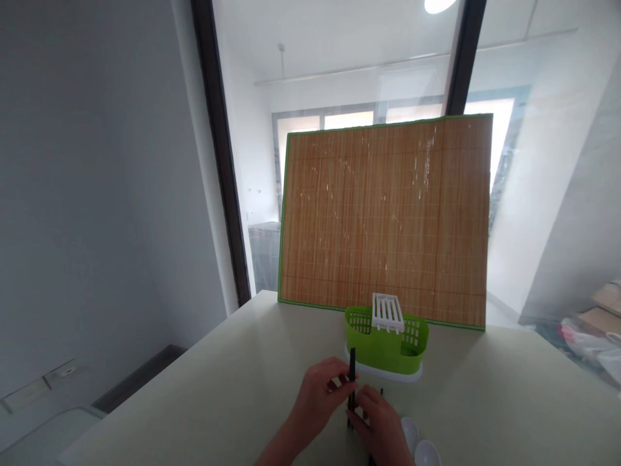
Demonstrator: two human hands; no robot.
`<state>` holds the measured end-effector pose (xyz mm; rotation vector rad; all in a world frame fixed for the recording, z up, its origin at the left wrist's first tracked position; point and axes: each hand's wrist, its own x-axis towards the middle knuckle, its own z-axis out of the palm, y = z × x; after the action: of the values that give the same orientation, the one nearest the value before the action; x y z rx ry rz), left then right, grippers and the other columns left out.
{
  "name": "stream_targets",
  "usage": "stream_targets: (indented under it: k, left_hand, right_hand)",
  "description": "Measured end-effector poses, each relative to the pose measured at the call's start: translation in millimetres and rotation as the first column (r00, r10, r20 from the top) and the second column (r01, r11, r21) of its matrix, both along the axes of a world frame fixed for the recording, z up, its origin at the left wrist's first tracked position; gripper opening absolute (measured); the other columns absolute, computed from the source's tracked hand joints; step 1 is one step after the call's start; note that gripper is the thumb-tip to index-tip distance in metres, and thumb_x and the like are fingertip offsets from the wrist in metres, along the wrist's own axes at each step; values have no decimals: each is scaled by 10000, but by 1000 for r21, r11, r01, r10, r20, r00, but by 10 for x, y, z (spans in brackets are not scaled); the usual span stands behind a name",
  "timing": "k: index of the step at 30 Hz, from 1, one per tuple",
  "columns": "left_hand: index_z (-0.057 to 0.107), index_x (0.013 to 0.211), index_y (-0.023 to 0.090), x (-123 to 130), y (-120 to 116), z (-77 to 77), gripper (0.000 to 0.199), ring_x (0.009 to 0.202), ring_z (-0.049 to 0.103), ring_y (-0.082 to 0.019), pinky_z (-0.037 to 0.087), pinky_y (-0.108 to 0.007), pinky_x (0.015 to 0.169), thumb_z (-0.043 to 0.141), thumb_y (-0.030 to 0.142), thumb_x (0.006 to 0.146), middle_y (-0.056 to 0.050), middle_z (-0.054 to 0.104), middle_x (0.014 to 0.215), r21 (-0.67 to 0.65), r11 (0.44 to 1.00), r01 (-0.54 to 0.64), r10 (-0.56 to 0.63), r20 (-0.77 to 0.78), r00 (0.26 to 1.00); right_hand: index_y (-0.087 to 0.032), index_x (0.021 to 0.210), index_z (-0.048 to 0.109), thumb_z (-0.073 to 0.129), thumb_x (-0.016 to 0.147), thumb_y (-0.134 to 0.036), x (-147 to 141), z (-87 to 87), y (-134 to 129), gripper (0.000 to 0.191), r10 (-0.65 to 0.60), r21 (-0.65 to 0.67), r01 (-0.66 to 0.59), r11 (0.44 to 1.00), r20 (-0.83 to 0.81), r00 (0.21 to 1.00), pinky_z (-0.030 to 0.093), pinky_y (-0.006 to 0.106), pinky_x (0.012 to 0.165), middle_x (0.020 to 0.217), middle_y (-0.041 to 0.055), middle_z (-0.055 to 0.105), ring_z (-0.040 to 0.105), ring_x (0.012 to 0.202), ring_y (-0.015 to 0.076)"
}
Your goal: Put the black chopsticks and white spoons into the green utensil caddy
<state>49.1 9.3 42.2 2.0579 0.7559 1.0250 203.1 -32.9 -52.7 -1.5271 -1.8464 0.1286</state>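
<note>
One table [194, 401] spans the foreground; its top extends widely left and right of the hands, with side edges well apart from them. Behind, a mat [388, 220] stands upright; a bumped basket [373, 346] might jar it. Left hand [317, 391]: fingers nearly closed, pinching the sticks [352, 366] high, upright before the basket. Right hand [381, 424]: curled around them lower down; a rightward swing might scatter the spoons [427, 453]. Fingertip holds might let the sticks slip.
</note>
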Motion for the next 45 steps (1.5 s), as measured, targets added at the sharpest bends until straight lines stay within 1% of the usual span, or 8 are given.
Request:
stream_targets:
  k: [11,20,22,25,29,32,38,45]
  left_hand:
    - [715,824,210,-87,-42,183,124,713,617,-128,460,-185,614,641,222,726,6,686,765,-35,999,38,-42,-142,989]
    - [715,808,209,-118,-8,192,108,687,611,-121,464,-189,629,647,268,749,10,689,755,20,998,53,-48,-190,981]
    - [714,816,199,-138,39,290,132,686,615,-123,472,-191,626,645,296,758,3,690,754,37,998,49,-42,-151,988]
    - [709,844,191,-157,195,584,195,693,622,-129,485,-200,621,627,355,779,-9,700,778,91,996,-5,9,-53,999]
    - [703,892,172,-28,609,1033,276,739,639,-153,510,-241,667,620,409,776,-28,712,828,186,978,-95,81,83,993]
    - [699,898,151,234,1030,1172,287,773,643,-157,503,-252,709,618,399,778,-37,714,850,253,965,-64,52,57,997]
    - [705,822,115,799,1673,899,224,738,631,-173,477,-267,686,660,318,737,-56,705,781,245,969,17,37,-214,976]
    - [697,872,95,1135,1931,515,236,726,640,-154,486,-239,633,636,294,760,-80,711,827,145,986,87,-44,-274,961]
  right_hand:
    - [-208,710,528,509,773,-132,-30,-92,18,101,124,10,-123,992,-114,986,401,221,574,674,-21,562,549,601,143]
    - [-210,743,553,488,787,-165,-44,-94,11,91,142,48,-137,989,-150,978,436,231,567,677,-7,585,564,591,145]
    - [-210,902,584,467,839,-198,-17,-45,-4,133,161,104,-141,985,-222,962,457,224,571,771,13,616,579,612,140]
    - [-210,1063,561,444,906,-275,58,26,-37,206,111,200,-50,979,-309,945,480,219,573,849,35,633,590,618,137]
    - [-205,1042,583,438,932,-358,134,75,-77,237,24,254,65,965,-333,943,479,219,546,825,42,640,598,612,150]
    - [-210,1012,592,434,939,-357,129,89,-93,229,38,265,46,963,-303,952,467,212,532,806,32,636,590,599,145]
    - [-220,902,608,404,950,-344,90,42,-61,244,57,299,5,954,-198,979,471,212,567,756,23,625,592,593,140]
    - [-225,847,608,399,942,-292,66,-65,-10,240,24,302,-10,953,-45,999,436,198,500,688,12,596,565,524,124]
